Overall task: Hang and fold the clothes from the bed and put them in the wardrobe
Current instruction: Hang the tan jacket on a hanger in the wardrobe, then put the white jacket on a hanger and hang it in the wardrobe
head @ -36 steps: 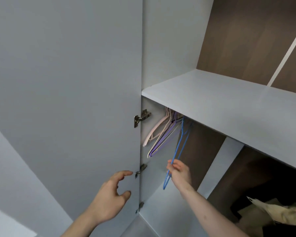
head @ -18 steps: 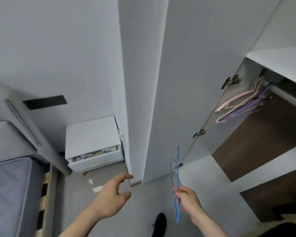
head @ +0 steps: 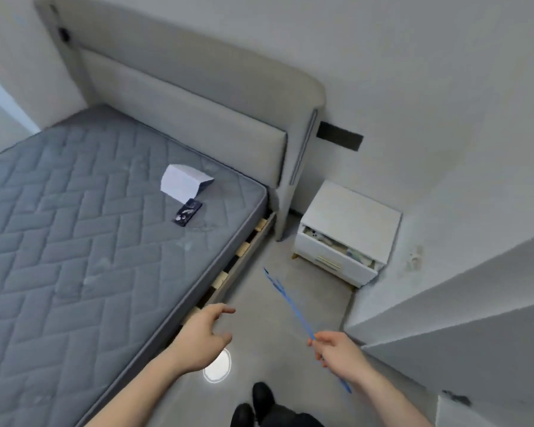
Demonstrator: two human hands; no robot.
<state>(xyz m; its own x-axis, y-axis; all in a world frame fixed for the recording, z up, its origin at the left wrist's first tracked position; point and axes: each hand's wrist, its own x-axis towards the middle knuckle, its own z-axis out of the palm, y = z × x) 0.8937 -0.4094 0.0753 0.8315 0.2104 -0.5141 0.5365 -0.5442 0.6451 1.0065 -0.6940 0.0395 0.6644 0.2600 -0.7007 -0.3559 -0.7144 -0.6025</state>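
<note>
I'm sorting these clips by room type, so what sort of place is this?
Most likely a bedroom: a bed with a bare grey mattress and padded headboard, and a white nightstand beside it. The right hand holds a blue hanger.

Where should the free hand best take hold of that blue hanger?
Likely the bare blue hanger wire beyond the right hand, which pinches its near end. The open left hand could come from its own side and close around that thin, slanting wire.

My left hand (head: pixel 202 337) is held out in front of me, fingers loosely curled and holding nothing. My right hand (head: pixel 336 348) pinches a thin blue wire hanger (head: pixel 290 303) between the fingertips, forearm stretched forward.
</note>
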